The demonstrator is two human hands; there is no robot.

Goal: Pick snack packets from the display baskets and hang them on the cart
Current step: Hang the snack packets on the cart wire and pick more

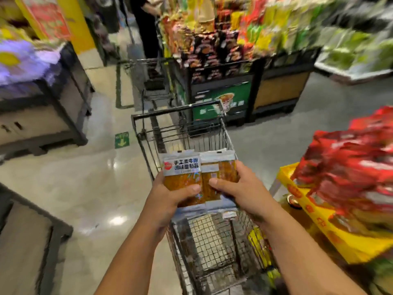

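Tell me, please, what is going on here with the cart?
A person stands over a grey wire shopping cart in a shop aisle. The left hand grips a clear packet of orange snack with a white printed label; the right hand grips a second, similar packet beside it. Both are held above the cart, not yet hung. Red packets lie piled on a yellow display nearby.

orange packets [182, 177], grey wire cart [204, 241]

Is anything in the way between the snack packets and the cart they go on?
Nothing visible is. The left hand and right hand hold the snack packets right over the cart, with only open air between them and its wire rim. Where exactly on the cart they hang cannot be told.
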